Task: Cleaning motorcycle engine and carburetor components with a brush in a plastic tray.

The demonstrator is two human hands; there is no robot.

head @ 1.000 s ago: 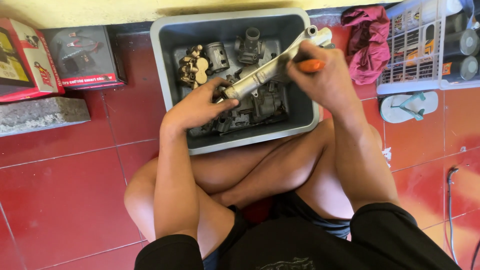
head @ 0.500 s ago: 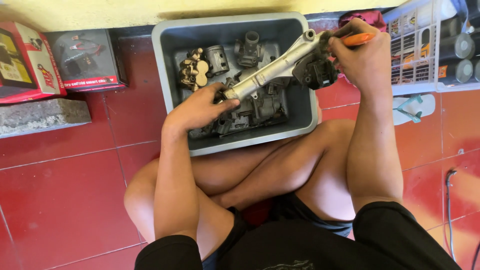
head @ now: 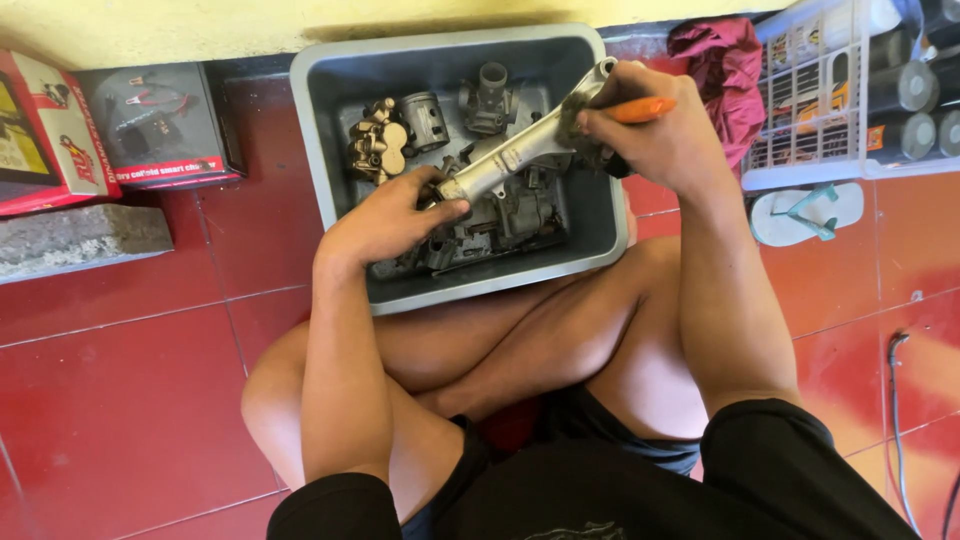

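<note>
Here, metal arm part (head: 515, 155) was held over grey tub (head: 612, 215), near its far right corner: left hand (head: 385, 215) clamped on lower end, right hand (head: 655, 135) closed on orange-handled brush (head: 640, 108). Firm left-hand grip and short strokes along part were judged best.

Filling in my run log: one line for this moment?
left hand: holds metal arm | right hand: orange-handled brush on it | over grey tub
</note>
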